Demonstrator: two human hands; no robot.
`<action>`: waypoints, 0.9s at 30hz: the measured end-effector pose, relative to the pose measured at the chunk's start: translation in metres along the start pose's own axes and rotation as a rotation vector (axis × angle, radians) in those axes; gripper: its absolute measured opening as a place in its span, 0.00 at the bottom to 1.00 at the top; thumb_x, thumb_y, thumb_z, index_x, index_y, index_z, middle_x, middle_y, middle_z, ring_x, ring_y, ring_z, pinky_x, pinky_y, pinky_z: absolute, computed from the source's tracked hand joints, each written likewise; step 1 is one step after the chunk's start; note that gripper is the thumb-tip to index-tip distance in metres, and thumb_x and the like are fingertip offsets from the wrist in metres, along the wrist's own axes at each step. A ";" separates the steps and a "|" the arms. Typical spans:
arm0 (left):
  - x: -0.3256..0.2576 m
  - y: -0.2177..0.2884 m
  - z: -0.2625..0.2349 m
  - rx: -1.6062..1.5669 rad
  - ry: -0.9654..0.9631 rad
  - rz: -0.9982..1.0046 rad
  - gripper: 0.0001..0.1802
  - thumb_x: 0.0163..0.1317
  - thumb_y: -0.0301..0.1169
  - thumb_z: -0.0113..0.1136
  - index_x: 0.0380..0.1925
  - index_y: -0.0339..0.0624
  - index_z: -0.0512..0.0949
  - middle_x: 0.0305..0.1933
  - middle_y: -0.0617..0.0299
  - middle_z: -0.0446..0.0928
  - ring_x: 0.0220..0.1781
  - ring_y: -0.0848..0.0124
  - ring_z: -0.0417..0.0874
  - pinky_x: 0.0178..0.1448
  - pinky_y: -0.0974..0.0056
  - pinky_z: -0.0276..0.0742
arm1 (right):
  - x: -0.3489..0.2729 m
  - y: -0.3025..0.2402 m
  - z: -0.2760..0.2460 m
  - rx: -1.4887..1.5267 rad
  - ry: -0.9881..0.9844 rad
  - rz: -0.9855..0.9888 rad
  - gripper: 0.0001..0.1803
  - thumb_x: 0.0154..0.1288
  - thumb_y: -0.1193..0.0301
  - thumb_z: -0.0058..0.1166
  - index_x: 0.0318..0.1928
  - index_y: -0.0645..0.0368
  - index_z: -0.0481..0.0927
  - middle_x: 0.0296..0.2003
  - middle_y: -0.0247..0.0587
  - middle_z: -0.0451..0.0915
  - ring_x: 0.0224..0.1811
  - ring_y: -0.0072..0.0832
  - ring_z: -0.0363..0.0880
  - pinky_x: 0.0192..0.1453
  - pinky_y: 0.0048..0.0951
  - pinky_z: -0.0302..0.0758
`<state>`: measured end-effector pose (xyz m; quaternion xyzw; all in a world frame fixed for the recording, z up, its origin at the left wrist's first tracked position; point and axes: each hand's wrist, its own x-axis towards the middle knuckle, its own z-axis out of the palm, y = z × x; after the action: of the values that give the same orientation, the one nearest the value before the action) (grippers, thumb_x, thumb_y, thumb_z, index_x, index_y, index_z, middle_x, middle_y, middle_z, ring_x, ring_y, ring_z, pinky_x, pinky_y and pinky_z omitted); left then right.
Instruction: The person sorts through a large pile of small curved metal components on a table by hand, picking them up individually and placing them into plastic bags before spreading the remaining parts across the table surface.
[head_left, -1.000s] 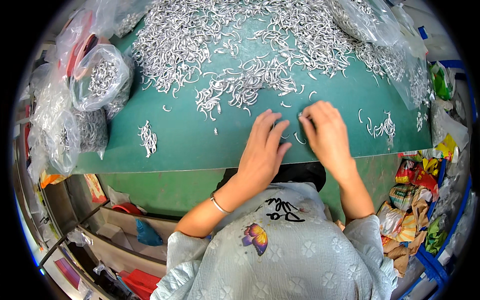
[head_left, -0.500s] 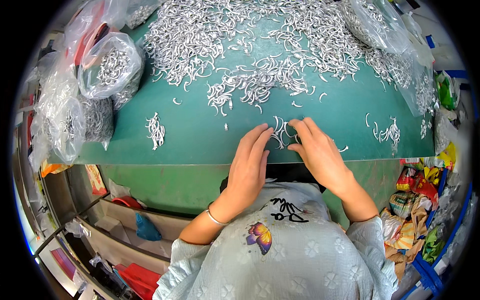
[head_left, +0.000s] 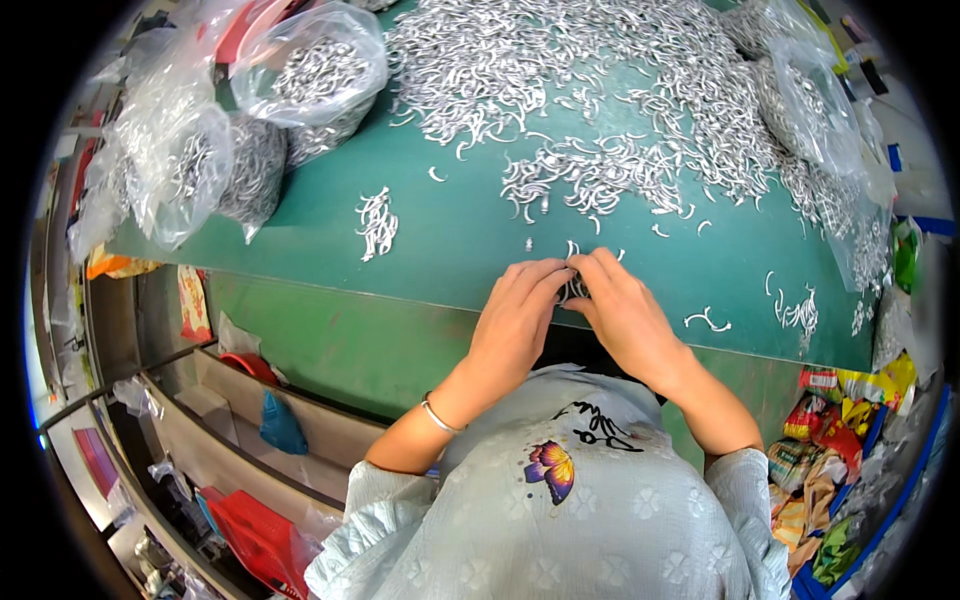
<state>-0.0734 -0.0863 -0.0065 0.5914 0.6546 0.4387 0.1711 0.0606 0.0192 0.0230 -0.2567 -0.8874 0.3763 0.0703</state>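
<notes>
Near the front edge of the green tabletop (head_left: 330, 275), my left hand (head_left: 513, 318) and my right hand (head_left: 625, 315) meet at the fingertips. Between them sits a small cluster of curved silver pieces (head_left: 573, 289), hook-like and partly hidden by my fingers. Both hands are closed about this cluster, thumbs low and fingers bent over it. A small group of the same pieces (head_left: 377, 225) lies to the left, and another group (head_left: 799, 312) to the right. Just right of my right hand rest a few loose curved pieces (head_left: 709, 320).
A large heap of silver pieces (head_left: 480, 65) covers the far tabletop, with a smaller heap (head_left: 590, 170) nearer. Clear plastic bags of pieces stand at left (head_left: 310, 85) and right (head_left: 815, 120). Below left are drawers (head_left: 300, 490) and a red plastic item (head_left: 255, 540).
My hands have drawn together, closing around the curved pieces that lay between them. The view has shifted and tilted, so the tabletop appears turned and moved to the right.
</notes>
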 end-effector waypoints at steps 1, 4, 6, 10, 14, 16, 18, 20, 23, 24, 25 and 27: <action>-0.004 -0.003 -0.004 0.016 0.014 -0.006 0.21 0.54 0.13 0.59 0.50 0.35 0.76 0.52 0.52 0.76 0.53 0.52 0.76 0.55 0.55 0.73 | 0.004 -0.004 0.004 -0.002 -0.006 -0.032 0.19 0.59 0.79 0.59 0.50 0.65 0.69 0.42 0.51 0.71 0.45 0.53 0.76 0.42 0.46 0.76; -0.015 -0.013 -0.019 0.056 0.066 -0.032 0.20 0.55 0.14 0.57 0.50 0.34 0.75 0.52 0.52 0.75 0.53 0.52 0.76 0.55 0.55 0.72 | 0.018 -0.013 0.019 -0.010 -0.028 -0.126 0.18 0.59 0.79 0.58 0.48 0.66 0.69 0.42 0.51 0.71 0.45 0.52 0.76 0.42 0.46 0.77; -0.020 -0.017 -0.029 0.073 0.115 -0.061 0.20 0.55 0.13 0.57 0.49 0.35 0.76 0.51 0.52 0.76 0.52 0.52 0.76 0.55 0.55 0.73 | 0.030 -0.020 0.027 -0.018 -0.047 -0.186 0.17 0.59 0.79 0.58 0.47 0.66 0.69 0.41 0.52 0.71 0.44 0.52 0.77 0.42 0.45 0.77; -0.027 -0.027 -0.044 0.109 0.212 -0.096 0.20 0.55 0.12 0.57 0.48 0.34 0.76 0.50 0.52 0.76 0.50 0.52 0.76 0.54 0.54 0.74 | 0.050 -0.035 0.041 0.013 -0.038 -0.261 0.15 0.58 0.80 0.58 0.44 0.67 0.70 0.39 0.52 0.72 0.42 0.51 0.77 0.42 0.44 0.77; -0.024 -0.037 -0.057 0.159 0.318 -0.121 0.19 0.55 0.10 0.55 0.47 0.35 0.78 0.49 0.51 0.79 0.50 0.53 0.79 0.54 0.57 0.75 | 0.076 -0.039 0.050 0.062 -0.064 -0.306 0.15 0.58 0.80 0.59 0.44 0.67 0.70 0.39 0.54 0.72 0.40 0.51 0.78 0.42 0.43 0.77; -0.024 -0.041 -0.063 0.227 0.357 -0.165 0.17 0.57 0.12 0.55 0.46 0.36 0.78 0.51 0.52 0.77 0.53 0.52 0.76 0.56 0.55 0.72 | 0.092 -0.040 0.055 0.151 -0.074 -0.321 0.14 0.58 0.79 0.59 0.44 0.68 0.72 0.39 0.54 0.73 0.38 0.51 0.78 0.42 0.44 0.77; -0.023 -0.041 -0.062 0.349 0.448 -0.193 0.17 0.57 0.14 0.56 0.46 0.38 0.78 0.52 0.52 0.76 0.54 0.52 0.75 0.59 0.54 0.70 | 0.103 -0.044 0.043 0.227 -0.091 -0.205 0.14 0.58 0.79 0.60 0.44 0.67 0.74 0.38 0.53 0.74 0.38 0.51 0.78 0.42 0.45 0.76; -0.027 -0.038 -0.057 0.356 0.358 -0.130 0.16 0.54 0.19 0.63 0.45 0.42 0.79 0.54 0.55 0.75 0.57 0.54 0.73 0.62 0.51 0.64 | 0.117 -0.039 0.034 0.247 -0.036 -0.153 0.12 0.58 0.80 0.59 0.44 0.65 0.79 0.37 0.50 0.76 0.39 0.50 0.77 0.43 0.45 0.74; -0.023 -0.026 -0.042 0.330 0.155 -0.036 0.15 0.54 0.22 0.66 0.44 0.42 0.80 0.54 0.57 0.75 0.60 0.57 0.73 0.64 0.48 0.62 | 0.142 -0.034 0.033 0.126 -0.046 -0.406 0.11 0.58 0.80 0.59 0.43 0.61 0.80 0.36 0.43 0.74 0.38 0.40 0.74 0.44 0.37 0.73; -0.019 -0.027 -0.038 0.337 0.131 0.002 0.15 0.54 0.23 0.66 0.44 0.42 0.80 0.54 0.58 0.75 0.61 0.57 0.73 0.65 0.46 0.61 | 0.147 -0.031 0.038 0.089 -0.089 -0.433 0.10 0.58 0.80 0.59 0.42 0.61 0.79 0.36 0.43 0.74 0.40 0.41 0.74 0.45 0.37 0.73; -0.017 -0.029 -0.037 0.343 0.108 0.041 0.15 0.55 0.24 0.66 0.44 0.42 0.80 0.54 0.58 0.75 0.62 0.58 0.73 0.67 0.44 0.60 | 0.152 -0.029 0.042 0.052 -0.132 -0.458 0.09 0.58 0.79 0.58 0.40 0.61 0.79 0.36 0.43 0.74 0.41 0.41 0.74 0.46 0.37 0.72; -0.015 -0.037 -0.040 0.337 0.109 0.011 0.14 0.56 0.23 0.65 0.44 0.41 0.80 0.53 0.58 0.75 0.62 0.58 0.73 0.69 0.41 0.58 | 0.156 -0.029 0.040 0.017 -0.214 -0.437 0.05 0.59 0.77 0.58 0.37 0.62 0.78 0.35 0.43 0.73 0.44 0.40 0.73 0.49 0.37 0.71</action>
<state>-0.1231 -0.1116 -0.0174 0.5906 0.7239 0.3551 0.0317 -0.0981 0.0560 0.0045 -0.0170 -0.9211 0.3846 0.0578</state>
